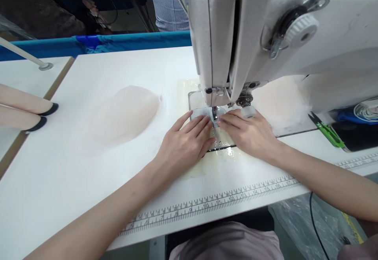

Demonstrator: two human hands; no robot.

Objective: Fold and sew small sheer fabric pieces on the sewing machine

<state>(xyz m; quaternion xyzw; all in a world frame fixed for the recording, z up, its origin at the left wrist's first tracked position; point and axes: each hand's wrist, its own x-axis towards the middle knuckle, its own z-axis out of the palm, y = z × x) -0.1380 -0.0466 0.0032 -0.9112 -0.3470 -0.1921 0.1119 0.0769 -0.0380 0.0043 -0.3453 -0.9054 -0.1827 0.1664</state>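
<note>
A white sewing machine [265, 35] stands over the white table [88, 197]. Under its presser foot [215, 115] lies a small pale piece of fabric [201, 114]. My left hand [184, 144] lies flat on the table just left of the needle, fingers stretched out and pressing the fabric. From the right, my right hand [251, 132] rests flat with its fingertips at the presser foot. Neither hand grips anything; both press down on the small piece.
A heap of sheer cream fabric [126, 112] lies at the left, another pile [277, 102] behind the machine. Green thread snips [327, 132] lie at the right. A printed ruler [221, 199] runs along the front edge. Another person's striped shirt [168, 4] shows beyond the table.
</note>
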